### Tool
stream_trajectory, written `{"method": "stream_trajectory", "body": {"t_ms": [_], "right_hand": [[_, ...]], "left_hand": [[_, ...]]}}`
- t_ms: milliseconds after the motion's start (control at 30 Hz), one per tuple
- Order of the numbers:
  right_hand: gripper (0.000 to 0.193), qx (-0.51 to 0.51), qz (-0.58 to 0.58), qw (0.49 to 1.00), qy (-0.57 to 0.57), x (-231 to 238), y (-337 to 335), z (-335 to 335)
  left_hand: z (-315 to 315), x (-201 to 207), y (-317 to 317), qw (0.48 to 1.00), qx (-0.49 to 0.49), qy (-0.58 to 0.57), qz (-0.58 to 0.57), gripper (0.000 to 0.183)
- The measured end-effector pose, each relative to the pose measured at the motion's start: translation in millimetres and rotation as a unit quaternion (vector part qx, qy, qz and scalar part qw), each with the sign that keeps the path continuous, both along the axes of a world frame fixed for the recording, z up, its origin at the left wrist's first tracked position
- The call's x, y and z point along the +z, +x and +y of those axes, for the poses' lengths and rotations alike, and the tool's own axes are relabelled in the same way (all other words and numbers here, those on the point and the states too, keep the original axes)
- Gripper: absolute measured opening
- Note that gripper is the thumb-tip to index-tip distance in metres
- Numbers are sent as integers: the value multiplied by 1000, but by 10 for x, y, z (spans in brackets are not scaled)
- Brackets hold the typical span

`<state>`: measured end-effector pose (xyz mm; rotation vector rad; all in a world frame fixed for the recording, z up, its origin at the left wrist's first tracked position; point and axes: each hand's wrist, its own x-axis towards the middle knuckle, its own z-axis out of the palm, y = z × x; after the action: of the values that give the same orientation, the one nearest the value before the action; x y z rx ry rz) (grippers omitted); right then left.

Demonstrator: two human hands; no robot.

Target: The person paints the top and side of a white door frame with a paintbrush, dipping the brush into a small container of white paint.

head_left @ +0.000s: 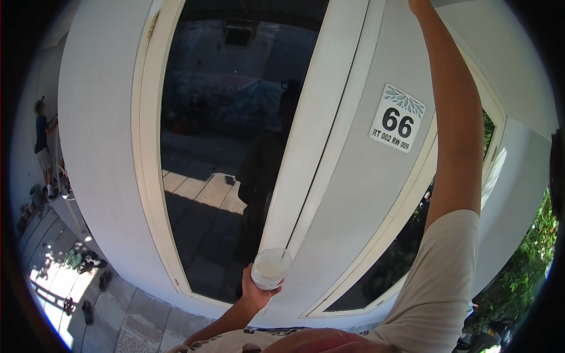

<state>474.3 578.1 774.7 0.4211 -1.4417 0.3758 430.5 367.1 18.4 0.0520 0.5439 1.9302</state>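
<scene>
My left hand is wrapped round a clear round cup with pale, whitish contents, held low in front of the wall. What the contents are cannot be made out. A thin stick-like line shows at the cup's upper right rim; whether it belongs to the cup is unclear. High overhead reaches my right arm, in a light short sleeve, alongside the grey wall. Only the base of my right hand shows at the top edge; its fingers and anything in them are out of the picture.
A dark glass pane in a cream frame stands ahead. To its right hang a white number plate and a second window. Shoes lie on paving at lower left. Another person stands far left. Green plants grow at right.
</scene>
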Motion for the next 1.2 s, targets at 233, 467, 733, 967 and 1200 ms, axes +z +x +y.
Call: {"method": "stream_trajectory", "body": {"t_ms": [233,467,733,967,1200], "right_hand": [[24,-116,-46,992,2,44,428,77],[24,-46,5,998,47,7,162,-263],[22,-103,-22,994,8,47,289,-8],[23,-127,43,990,34,49,337,-201],[22,-61,-10,997,38,82,-25,-74]], "left_hand": [[1,-88,-139,1000,-5,7,-2,63],[27,-73,-214,1000,-4,10,-16,63],[29,-82,-243,1000,3,11,-15,63],[70,-88,-238,1000,4,10,-11,62],[165,-76,-225,1000,-9,18,2,62]]}}
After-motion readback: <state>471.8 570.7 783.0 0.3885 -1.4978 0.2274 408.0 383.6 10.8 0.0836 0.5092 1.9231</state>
